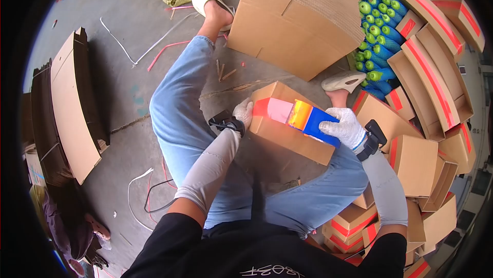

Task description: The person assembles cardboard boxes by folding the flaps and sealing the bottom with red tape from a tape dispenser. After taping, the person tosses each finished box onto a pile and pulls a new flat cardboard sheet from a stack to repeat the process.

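Observation:
A closed cardboard box [292,142] rests between my knees, tilted, with red tape [260,108] at its left end. Against that left end lies my gloved left hand [243,112], its fingers pressed on the carton's side. My gloved right hand [341,126] is wrapped round a blue tape dispenser [321,125] with a yellow front part. A pinkish strip of tape [280,110] runs from the dispenser to the red tape on the box top.
Flattened cartons [295,16] stand stacked ahead, with more cardboard sheets [74,106] at left. Taped boxes [413,165] pile up on my right, beside many green-topped items in blue netting [377,26]. Loose straps [134,63] lie on the concrete floor.

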The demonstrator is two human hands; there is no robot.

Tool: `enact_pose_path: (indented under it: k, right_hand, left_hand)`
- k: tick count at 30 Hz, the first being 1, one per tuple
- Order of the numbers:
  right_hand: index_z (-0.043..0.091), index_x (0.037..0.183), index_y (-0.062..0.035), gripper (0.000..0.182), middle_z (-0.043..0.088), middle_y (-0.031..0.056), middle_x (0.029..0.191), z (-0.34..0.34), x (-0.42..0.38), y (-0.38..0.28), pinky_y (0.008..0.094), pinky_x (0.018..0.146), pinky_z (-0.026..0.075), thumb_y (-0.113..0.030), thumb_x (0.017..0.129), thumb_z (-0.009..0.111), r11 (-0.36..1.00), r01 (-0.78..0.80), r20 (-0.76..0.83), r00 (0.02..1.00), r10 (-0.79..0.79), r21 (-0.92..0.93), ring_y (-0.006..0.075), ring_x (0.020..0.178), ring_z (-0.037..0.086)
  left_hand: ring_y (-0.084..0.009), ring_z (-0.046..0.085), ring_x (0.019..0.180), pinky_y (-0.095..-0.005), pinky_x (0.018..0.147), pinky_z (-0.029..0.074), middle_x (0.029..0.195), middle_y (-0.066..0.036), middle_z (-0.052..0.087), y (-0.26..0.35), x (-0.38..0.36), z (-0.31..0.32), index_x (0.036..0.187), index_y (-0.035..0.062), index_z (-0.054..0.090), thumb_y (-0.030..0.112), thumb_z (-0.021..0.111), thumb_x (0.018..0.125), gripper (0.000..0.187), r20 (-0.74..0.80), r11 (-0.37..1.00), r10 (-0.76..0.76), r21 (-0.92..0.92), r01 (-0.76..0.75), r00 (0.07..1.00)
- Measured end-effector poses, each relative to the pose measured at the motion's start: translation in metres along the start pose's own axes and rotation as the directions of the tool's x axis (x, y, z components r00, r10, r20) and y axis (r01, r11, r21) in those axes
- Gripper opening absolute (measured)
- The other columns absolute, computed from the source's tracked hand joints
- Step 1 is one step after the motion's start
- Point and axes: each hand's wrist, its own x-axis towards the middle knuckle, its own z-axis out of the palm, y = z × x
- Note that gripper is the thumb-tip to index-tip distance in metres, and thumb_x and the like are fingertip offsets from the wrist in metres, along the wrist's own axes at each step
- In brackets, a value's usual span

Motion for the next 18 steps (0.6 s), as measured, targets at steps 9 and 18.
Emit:
enact_pose_path:
  k: [9,18]
  right_hand:
    - [0.07,0.098,0.0009,0.027,0.068,0.0043,0.081,-0.006,0.001,0.017,0.0264,0.069,0.05,-0.022,0.085,0.076,0.997,0.075,0.014,0.997,-0.075,0.009,0.0079,0.077,0.061]
    - [0.069,0.087,0.0032,0.06,0.063,0.0204,0.074,-0.021,-0.005,0.002,0.0391,0.065,0.047,-0.057,0.082,0.067,0.876,-0.039,0.018,0.998,0.055,-0.481,0.0279,0.067,0.061]
  left_hand:
    - [-0.035,0.041,0.138,-0.0347,0.113,0.032,0.148,-0.027,0.041,0.166,-0.054,-0.005,0.148,-0.0051,0.03,0.027,0.058,0.095,0.068,0.129,1.0,-0.003,-0.004,0.003,0.992]
    - [-0.0421,0.049,0.128,-0.0402,0.104,0.043,0.145,-0.027,0.043,0.151,-0.063,0.026,0.154,0.0079,0.022,0.019,0.061,0.092,0.074,0.078,0.781,0.409,0.485,-0.393,0.909]
